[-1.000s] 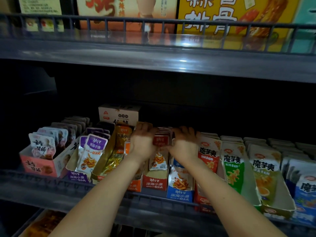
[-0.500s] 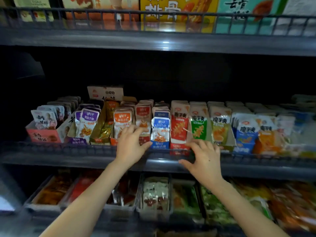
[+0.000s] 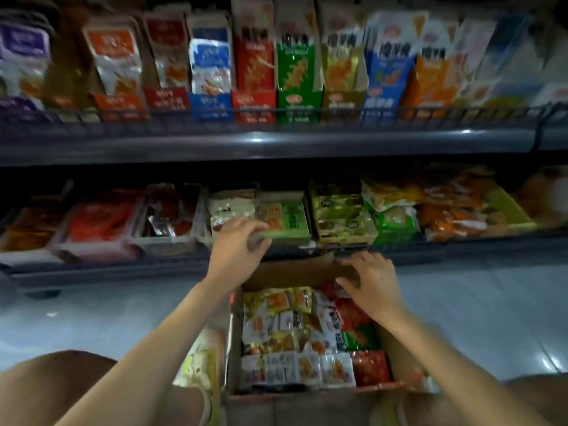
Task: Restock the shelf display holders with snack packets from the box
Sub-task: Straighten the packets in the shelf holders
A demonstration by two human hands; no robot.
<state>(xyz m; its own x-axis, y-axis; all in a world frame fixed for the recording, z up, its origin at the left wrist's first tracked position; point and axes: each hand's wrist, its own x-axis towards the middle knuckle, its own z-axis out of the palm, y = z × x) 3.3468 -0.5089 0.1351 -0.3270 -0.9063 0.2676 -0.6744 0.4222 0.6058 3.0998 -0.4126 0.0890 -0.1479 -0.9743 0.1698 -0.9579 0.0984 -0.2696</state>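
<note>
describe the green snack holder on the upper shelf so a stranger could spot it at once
Start at the upper shelf, the one with a wire rail along its front. Near the middle of its row of upright holders stands the green holder. It is the only all-green one, between a red holder and a dull gold holder.

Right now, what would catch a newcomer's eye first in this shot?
A cardboard box crammed with bright snack packets sits bottom centre. The left hand and right hand hover near its far end, holding nothing. Colourful display holders line the upper shelf along the top.
</note>
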